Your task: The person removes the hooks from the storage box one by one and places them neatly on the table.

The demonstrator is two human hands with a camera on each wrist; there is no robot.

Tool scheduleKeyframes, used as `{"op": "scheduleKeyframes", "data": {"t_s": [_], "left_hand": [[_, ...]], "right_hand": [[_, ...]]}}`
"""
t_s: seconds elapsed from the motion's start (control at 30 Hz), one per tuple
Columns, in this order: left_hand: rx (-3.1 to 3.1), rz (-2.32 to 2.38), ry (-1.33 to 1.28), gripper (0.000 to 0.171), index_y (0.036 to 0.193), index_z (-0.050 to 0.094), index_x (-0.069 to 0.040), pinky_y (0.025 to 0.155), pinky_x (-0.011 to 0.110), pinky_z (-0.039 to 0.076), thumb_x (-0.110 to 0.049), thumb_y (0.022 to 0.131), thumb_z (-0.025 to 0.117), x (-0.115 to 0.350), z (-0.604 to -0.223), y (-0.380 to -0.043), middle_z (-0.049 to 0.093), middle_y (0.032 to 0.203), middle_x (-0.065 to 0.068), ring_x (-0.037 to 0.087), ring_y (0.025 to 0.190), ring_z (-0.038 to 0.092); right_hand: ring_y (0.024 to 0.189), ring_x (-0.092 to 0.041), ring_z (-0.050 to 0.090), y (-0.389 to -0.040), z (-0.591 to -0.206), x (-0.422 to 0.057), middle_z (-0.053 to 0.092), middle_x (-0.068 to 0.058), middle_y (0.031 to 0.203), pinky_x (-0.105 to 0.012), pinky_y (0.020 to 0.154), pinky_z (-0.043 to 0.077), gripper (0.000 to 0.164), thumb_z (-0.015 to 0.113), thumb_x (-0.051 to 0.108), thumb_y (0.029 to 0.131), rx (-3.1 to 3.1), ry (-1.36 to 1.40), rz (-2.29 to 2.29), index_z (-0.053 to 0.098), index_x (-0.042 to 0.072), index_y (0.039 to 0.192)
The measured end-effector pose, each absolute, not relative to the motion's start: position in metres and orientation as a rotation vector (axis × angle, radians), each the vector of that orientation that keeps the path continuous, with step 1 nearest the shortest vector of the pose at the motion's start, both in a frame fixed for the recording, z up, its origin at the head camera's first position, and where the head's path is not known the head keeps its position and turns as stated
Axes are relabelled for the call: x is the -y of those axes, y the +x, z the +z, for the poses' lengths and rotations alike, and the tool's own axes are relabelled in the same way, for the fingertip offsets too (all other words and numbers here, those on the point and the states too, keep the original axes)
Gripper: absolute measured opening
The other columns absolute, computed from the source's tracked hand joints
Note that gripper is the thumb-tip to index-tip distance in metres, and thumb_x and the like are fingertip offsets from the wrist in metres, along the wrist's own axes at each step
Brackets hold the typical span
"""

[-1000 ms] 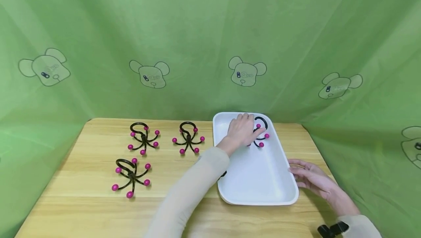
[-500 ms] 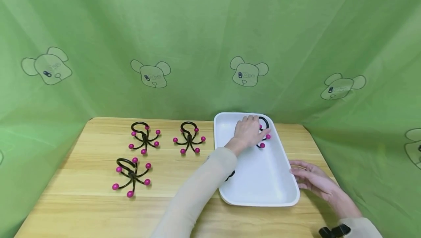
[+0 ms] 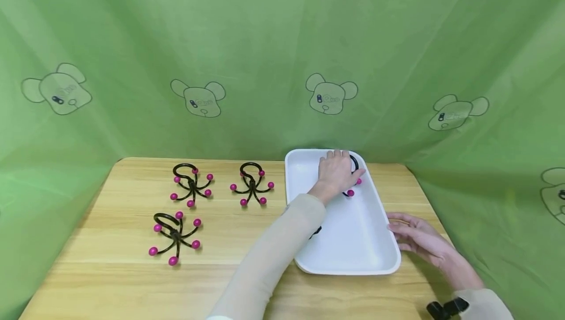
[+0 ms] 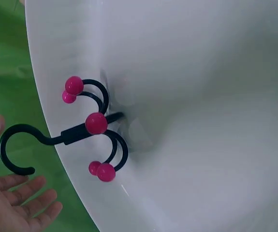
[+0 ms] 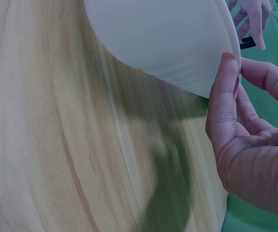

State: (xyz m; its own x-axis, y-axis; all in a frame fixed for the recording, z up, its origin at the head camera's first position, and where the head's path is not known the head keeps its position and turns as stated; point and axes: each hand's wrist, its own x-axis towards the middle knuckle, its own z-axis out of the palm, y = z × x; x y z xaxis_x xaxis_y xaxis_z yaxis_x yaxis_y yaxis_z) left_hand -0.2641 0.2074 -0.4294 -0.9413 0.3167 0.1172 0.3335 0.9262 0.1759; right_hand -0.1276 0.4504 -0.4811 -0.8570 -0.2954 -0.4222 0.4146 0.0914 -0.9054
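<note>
My left hand (image 3: 337, 170) is over the far end of a white tray (image 3: 348, 246). Beside it in the tray, mostly covered in the head view, lies a black hanging hook (image 4: 96, 124) with curved arms and pink ball tips. In the left wrist view the fingers are spread and fairly straight, right by the curl of this hook and not wrapped round it. My right hand (image 5: 255, 135) pinches the tray's right rim between thumb and fingers; in the head view the right hand (image 3: 421, 239) sits outside that rim.
Left of the tray, three more hanging hooks of this kind stand on the wooden table (image 3: 247, 241): a back left hook (image 3: 192, 185), a back middle hook (image 3: 252, 185) and a front left hook (image 3: 175, 235). A green curtain (image 3: 265, 128) borders the table's back and sides.
My left hand has moved a little to the right over the tray and covers more of the hook there. My right hand stays at the tray's rim.
</note>
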Motion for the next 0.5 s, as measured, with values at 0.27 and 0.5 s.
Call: {"op": "scheduleKeyframes", "data": {"t_s": [0.27,0.5], "left_hand": [[2.977,-0.238,-0.468,0.068,0.144,0.057,-0.017,0.096,0.032,0.055,-0.069,0.101,0.052,-0.2122,-0.4322,-0.2646,0.066,0.133,-0.001,0.015,0.118,0.062],[2.987,-0.205,-0.479,0.071,0.152,0.053,-0.013,0.101,0.03,0.054,-0.065,0.104,0.05,-0.2091,-0.4301,-0.2651,0.065,0.14,-0.001,0.014,0.123,0.061]], "right_hand": [[0.105,-0.017,0.076,-0.1274,-0.4808,-0.4488,0.078,0.004,0.115,-0.037,0.094,0.065,0.025,0.057,0.014,0.109,-1.899,0.137,-1.792,0.061,0.029,0.128],[0.103,-0.017,0.076,-0.1269,-0.4802,-0.4497,0.078,0.005,0.115,-0.036,0.093,0.065,0.024,0.057,0.015,0.109,-1.906,0.128,-1.792,0.062,0.029,0.127]]}}
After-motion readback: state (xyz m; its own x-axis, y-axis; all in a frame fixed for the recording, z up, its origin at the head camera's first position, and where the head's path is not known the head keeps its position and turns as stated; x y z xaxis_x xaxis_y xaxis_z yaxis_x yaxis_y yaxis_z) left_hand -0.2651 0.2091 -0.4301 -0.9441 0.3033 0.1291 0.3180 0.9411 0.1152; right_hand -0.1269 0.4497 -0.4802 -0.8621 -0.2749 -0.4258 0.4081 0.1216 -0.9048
